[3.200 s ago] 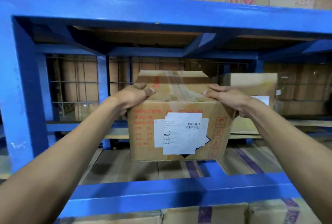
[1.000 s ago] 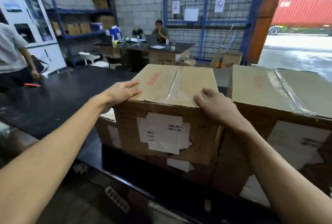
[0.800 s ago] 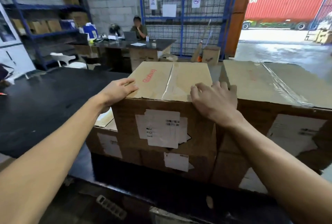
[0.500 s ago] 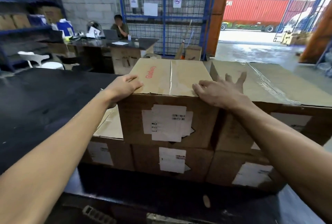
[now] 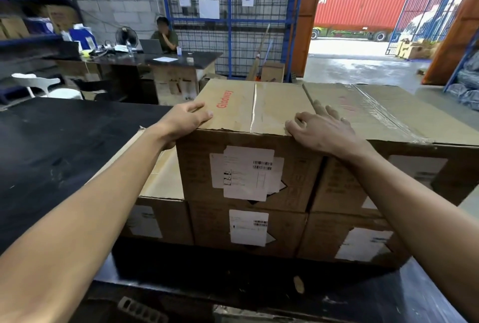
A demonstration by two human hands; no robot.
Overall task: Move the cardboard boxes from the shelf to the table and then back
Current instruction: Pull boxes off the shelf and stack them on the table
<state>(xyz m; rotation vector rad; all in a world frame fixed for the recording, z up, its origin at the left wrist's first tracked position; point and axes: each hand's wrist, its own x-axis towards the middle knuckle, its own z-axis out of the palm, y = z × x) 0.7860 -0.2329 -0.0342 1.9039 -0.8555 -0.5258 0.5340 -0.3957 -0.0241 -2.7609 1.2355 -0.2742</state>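
1. Since the earlier shelf view, the carried cardboard box (image 5: 248, 146) has travelled from the blue rack and is now sitting on top of a lower box (image 5: 248, 226) in the stack on the black table (image 5: 51, 141), pressed against a taller taped box (image 5: 388, 120) on its right.
2. Left hand (image 5: 181, 123) is curling its fingers over the box's upper left edge, thumb down the side, gripping it.
3. Right hand (image 5: 321, 130) is lying flat on the top near the right corner, fingers spread and relaxed, resting rather than gripping.
4. Judging by the two-handed carry, the box is probably moderately heavy; its walls are looking stiff, but the top flaps are worn and taped along the seam.
5. For the return trip, taking hold low at opposite side edges or under the bottom corners is looking safer than pulling on the flaps.
6. Smooth cardboard and glossy tape may be slippery.
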